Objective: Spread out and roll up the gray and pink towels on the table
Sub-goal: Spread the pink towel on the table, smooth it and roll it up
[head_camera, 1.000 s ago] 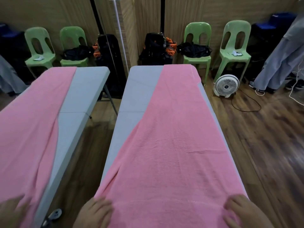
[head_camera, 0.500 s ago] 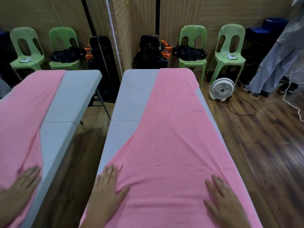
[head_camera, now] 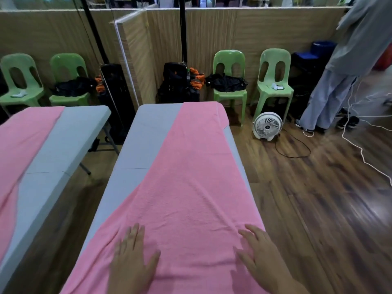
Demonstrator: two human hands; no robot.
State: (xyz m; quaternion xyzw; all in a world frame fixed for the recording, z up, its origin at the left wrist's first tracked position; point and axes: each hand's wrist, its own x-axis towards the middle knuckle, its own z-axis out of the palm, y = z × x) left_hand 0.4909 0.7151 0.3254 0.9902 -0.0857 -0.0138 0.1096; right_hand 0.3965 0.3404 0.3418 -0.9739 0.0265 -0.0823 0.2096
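A pink towel [head_camera: 191, 177] lies spread lengthwise along the grey table [head_camera: 148, 132], reaching its far end and covering the right side. The table's far left part is bare. My left hand [head_camera: 131, 259] lies flat on the near part of the towel, palm down with fingers apart. My right hand [head_camera: 263, 257] lies flat the same way near the towel's right edge. Small creases fan out in the cloth ahead of both hands. No gray towel is in view.
A mirror [head_camera: 53, 134] on the left repeats the table and towel. Past the table's far end stand green chairs [head_camera: 230, 81], black bags [head_camera: 179, 83] and a white floor fan [head_camera: 267, 125]. A person [head_camera: 339, 71] stands at the far right, with cables [head_camera: 360, 149] on the wooden floor.
My hands went from curled at the towel's near edge to lying flat, and have slid forward along the cloth. The view has lifted toward the far wall.
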